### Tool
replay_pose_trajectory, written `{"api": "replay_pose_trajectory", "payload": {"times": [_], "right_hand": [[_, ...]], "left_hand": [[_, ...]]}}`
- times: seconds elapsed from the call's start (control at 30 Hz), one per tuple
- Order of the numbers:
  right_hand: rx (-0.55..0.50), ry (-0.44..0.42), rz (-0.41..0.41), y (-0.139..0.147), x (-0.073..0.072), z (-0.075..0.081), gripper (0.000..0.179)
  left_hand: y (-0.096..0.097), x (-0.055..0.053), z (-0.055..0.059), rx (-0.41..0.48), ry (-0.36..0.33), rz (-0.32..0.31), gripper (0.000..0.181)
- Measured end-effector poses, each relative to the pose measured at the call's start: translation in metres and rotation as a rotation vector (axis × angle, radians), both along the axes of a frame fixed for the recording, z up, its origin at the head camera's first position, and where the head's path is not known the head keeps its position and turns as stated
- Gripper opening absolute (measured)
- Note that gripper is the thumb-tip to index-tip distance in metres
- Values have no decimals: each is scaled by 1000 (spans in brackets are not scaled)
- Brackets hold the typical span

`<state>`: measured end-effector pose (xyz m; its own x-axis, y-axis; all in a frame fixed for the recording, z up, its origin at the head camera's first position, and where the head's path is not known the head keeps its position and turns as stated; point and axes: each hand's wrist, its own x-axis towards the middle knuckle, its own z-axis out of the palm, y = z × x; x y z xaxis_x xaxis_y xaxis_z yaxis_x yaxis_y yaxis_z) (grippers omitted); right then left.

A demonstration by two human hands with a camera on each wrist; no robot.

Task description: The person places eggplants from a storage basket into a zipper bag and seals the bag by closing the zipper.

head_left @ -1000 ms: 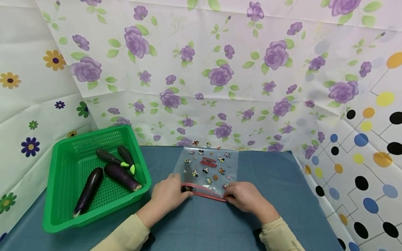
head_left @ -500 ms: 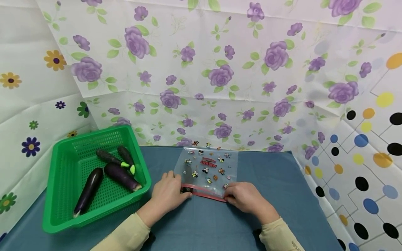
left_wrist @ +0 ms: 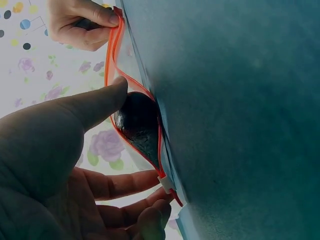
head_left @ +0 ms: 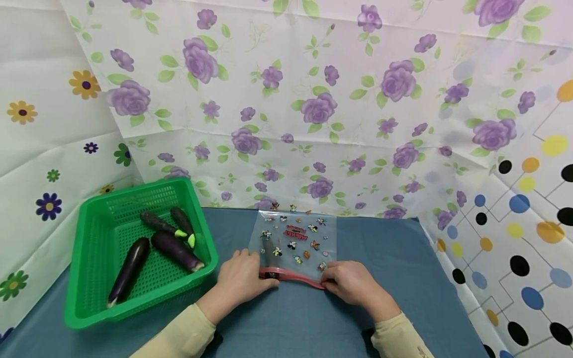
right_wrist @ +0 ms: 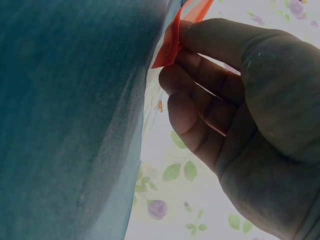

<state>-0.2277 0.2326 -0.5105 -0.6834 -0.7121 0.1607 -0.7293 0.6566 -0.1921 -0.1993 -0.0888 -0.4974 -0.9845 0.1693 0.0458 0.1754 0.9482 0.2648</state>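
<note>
A clear zip bag (head_left: 293,238) with a red rim and cartoon prints lies on the blue cloth. My left hand (head_left: 241,276) holds its left end; in the left wrist view, the thumb (left_wrist: 107,102) presses the rim and the fingertips (left_wrist: 155,182) are at a white slider (left_wrist: 165,184). A dark, rounded object (left_wrist: 137,120) sits inside the mouth, its kind not clear. My right hand (head_left: 351,283) pinches the red rim's right corner (right_wrist: 172,42) between thumb and forefinger. In the left wrist view, the mouth gapes around the dark object.
Left of the bag stands a green basket (head_left: 87,258) holding two smooth eggplants (head_left: 130,268) and two bumpy dark cucumbers (head_left: 158,223). Patterned sheets hang behind and at both sides. Blue cloth (head_left: 380,248) covers the table.
The two red edges of the bag's mouth have come nearer each other. My left thumb has moved slightly right along the rim. The right hand keeps its pinch, and the head view has shifted a little.
</note>
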Motion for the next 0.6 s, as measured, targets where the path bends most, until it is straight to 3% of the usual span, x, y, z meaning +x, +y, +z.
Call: {"api": "replay_pose_trajectory", "payload": {"times": [0.6], "right_hand": [[-16,-4,0,-1,1,-1,10]], "left_hand": [[-1,-2,-1,-33,-46,15,58]]}}
